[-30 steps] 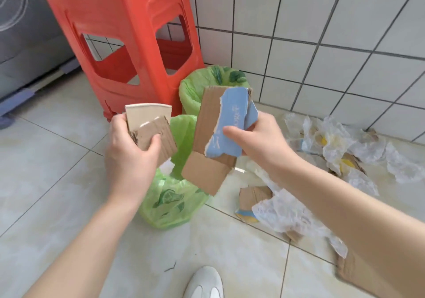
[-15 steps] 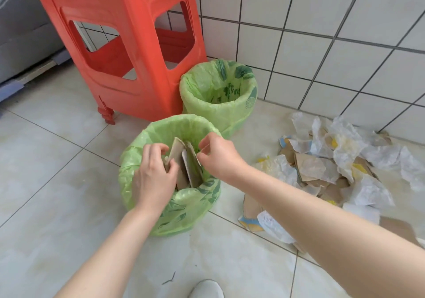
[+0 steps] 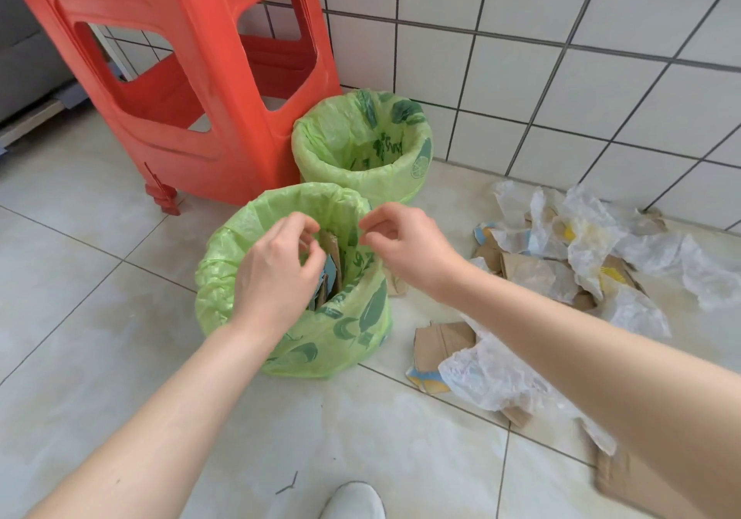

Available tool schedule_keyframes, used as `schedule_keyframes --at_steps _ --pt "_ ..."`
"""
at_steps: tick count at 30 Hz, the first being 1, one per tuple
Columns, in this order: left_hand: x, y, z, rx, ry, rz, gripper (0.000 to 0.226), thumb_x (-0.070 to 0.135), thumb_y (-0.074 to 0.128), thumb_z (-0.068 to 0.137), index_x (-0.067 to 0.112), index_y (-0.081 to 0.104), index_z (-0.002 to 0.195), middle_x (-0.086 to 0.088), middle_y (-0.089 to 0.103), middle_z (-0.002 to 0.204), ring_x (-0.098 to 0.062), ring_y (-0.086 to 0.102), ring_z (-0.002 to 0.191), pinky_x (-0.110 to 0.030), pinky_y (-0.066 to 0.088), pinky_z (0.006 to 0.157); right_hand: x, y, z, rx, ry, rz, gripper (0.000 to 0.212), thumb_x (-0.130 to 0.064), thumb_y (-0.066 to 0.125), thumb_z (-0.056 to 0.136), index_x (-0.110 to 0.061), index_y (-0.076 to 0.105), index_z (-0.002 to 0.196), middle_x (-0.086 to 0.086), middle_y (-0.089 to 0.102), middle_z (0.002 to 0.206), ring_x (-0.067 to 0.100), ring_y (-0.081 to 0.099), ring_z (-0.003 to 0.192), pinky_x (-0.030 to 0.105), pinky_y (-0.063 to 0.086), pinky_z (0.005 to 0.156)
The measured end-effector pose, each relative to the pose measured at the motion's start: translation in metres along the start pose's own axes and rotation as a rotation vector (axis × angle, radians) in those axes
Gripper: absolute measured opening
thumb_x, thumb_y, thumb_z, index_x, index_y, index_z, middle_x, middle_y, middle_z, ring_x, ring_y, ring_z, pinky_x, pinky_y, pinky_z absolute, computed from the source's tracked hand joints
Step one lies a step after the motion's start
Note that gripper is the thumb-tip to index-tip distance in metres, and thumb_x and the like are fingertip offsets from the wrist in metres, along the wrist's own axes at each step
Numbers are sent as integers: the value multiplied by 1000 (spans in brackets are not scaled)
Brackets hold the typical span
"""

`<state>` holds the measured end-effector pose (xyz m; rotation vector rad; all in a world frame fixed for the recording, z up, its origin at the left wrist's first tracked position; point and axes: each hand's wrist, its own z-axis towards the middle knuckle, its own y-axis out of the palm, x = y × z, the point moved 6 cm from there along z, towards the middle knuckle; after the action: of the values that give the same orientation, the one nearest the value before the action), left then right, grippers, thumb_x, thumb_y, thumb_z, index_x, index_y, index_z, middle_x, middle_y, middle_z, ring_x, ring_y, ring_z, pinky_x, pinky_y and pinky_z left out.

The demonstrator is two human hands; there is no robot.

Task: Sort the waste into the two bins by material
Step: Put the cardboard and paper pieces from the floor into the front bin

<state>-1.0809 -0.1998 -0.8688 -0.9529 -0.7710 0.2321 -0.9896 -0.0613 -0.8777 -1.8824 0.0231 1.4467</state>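
— What is nearest to you?

— My white shoe (image 3: 353, 500) on the floor tiles (image 3: 80, 278). To the right lie torn cardboard pieces (image 3: 441, 344) and crumpled white plastic sheets (image 3: 489, 370), and the heap goes on toward the far right wall.

— And your hands?

— Both are over the near bin (image 3: 288, 310) with its green liner. My left hand (image 3: 276, 270) is above its opening, fingers loosely curled, holding nothing. My right hand (image 3: 405, 246) is at the right edge of the rim, fingers also loosely bent and empty.

— Where is the cardboard?

— Some brown and blue pieces (image 3: 331, 262) stand upright inside the near bin.

— And farther?

— The far bin (image 3: 361, 149), also lined green, stands near the tiled wall (image 3: 561, 57). The red plastic stool (image 3: 180, 77) is to its left.
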Motion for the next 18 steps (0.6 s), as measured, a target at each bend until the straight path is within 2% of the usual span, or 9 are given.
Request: schedule_keyframes --at_steps 4,6,8,11,13,18 --pt "51 19 -10 -5 77 -146 13 15 56 86 18 58 98 9 62 87 -13 59 79 -33 51 68 46 -52 -15 89 86 -44 20 -13 56 86 -16 65 104 2 71 99 16 65 97 32 51 90" --pt "76 40 -21 -76 131 -190 13 15 56 84 18 58 97 8 62 85 -15 60 79 -33 50 69 82 -65 -26 92 181 -92 20 -14 58 86 -17 65 104 1 70 98 16 64 97 32 52 89" --pt "95 70 -35 -210 170 -176 12 16 54 85 18 58 97 7 63 86 -16 60 81 -33 49 69 118 -67 -38 58 259 -160 20 -13 57 86 -17 65 103 2 70 97 18 64 95 31 51 86" --pt "98 126 -55 -452 124 -107 13 18 48 88 19 56 99 5 63 93 -18 59 87 -34 49 72 161 -57 -54 -30 328 -251 22 -12 53 87 -16 63 105 2 68 98 21 62 97 32 50 85" --pt "84 158 -65 -555 42 -86 16 17 48 85 17 57 97 2 64 96 -21 58 91 -38 50 76 183 -42 -63 -130 345 -335 24 -14 50 90 -14 62 110 4 67 105 22 61 102 31 48 88" --pt "45 210 -70 -750 4 62 20 12 49 84 12 56 102 -5 58 108 -25 53 105 -41 47 86 211 0 -77 -367 218 -572 34 -21 47 93 -14 53 126 10 56 125 31 48 117 34 37 99"
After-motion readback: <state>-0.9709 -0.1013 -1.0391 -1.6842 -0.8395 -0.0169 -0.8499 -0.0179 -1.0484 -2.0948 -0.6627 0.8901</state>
